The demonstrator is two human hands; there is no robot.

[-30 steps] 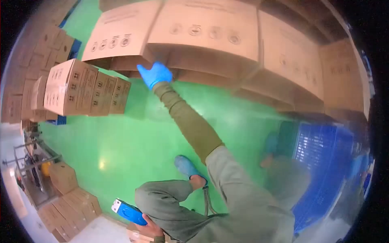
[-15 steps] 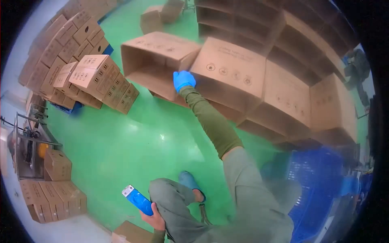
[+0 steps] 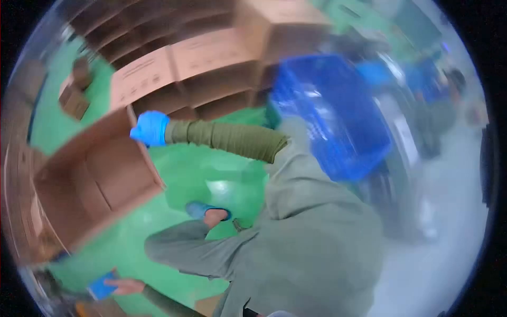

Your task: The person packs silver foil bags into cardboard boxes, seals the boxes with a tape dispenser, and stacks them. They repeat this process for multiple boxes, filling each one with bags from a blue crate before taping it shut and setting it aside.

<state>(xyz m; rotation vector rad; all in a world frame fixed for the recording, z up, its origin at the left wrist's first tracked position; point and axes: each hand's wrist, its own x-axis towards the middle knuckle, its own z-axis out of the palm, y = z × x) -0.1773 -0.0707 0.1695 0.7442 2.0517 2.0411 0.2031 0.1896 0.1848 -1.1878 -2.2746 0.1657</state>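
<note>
My right hand [image 3: 151,128], in a blue glove, is closed on the upper right edge of a large open carton [image 3: 100,182]. The carton is tilted, its open side faces me and its inside shows bare brown walls and a bottom seam. At the lower left my bare left hand [image 3: 127,286] holds a flat blue object [image 3: 102,286], blurred by motion. Its fingers are wrapped round one end, away from the carton.
Stacked open cartons [image 3: 211,53] stand at the upper middle. To the right is a blue plastic crate [image 3: 332,113]. More boxes [image 3: 74,98] lie on the green floor at the upper left. Blurred at the far right is a person [image 3: 435,116]. My foot in a blue clog [image 3: 203,210] is below centre.
The view has swung to the right. The open carton in my right hand has come away from the row and nearer, with its opening turned toward me. My left hand still holds the blue object.
</note>
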